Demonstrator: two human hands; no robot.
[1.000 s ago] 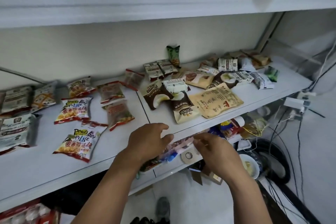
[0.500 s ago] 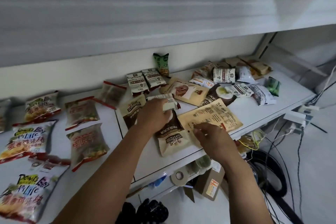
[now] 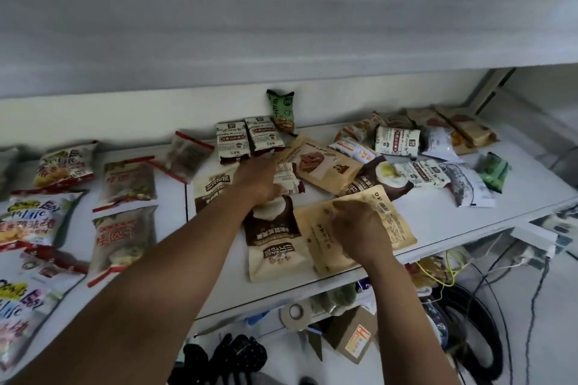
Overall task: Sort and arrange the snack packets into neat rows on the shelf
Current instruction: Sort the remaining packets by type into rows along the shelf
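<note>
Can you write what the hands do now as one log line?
left hand: on small white packet | right hand: curled on tan pouch | shelf: rows unfinished

- Left grip [image 3: 261, 180]: motion-blurred, so how its fingers lie is unreadable. It hides part of the small white packet [image 3: 286, 178].
- Right grip [image 3: 356, 228]: covers the middle of the tan pouch [image 3: 394, 219]; hold undetermined.
- Yellow-lettered bag [image 3: 22, 316]: blurred, cut by the left edge.
- Rear-right pile [image 3: 438, 131]: overlapping, print too small.
- Lower goods [image 3: 341, 297]: mostly hidden beneath the shelf [image 3: 453, 222].
</note>
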